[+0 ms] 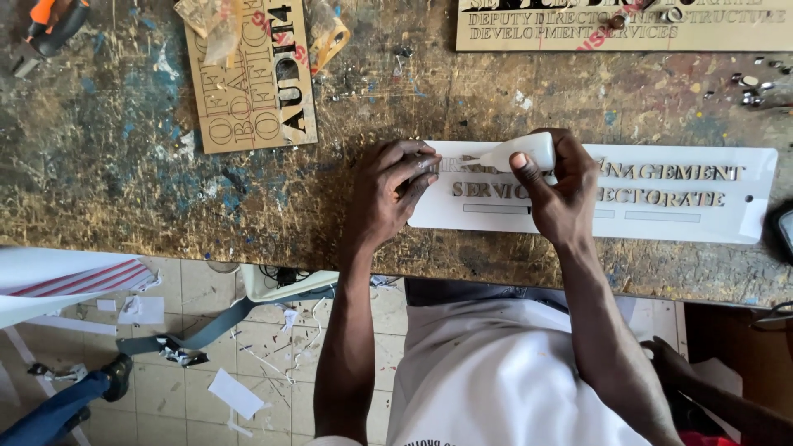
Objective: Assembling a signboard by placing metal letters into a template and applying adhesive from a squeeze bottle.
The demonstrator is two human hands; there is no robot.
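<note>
A long white sign plate (pixel 677 216) with raised metal letters lies on the worn wooden workbench (pixel 124 165). My right hand (pixel 562 186) grips a small white glue bottle (pixel 520 153), its nozzle pointing left toward the plate's upper left corner. My left hand (pixel 392 190) rests on the plate's left end, fingertips curled at the spot where the nozzle points, pressing on a letter I cannot make out.
Two tan boards with cut lettering lie on the bench: one at the upper left (pixel 252 78), one along the top right (pixel 619 25). An orange-handled tool (pixel 49 21) sits top left. Small metal bits (pixel 747 87) lie at right. Paper scraps litter the tiled floor (pixel 165 330).
</note>
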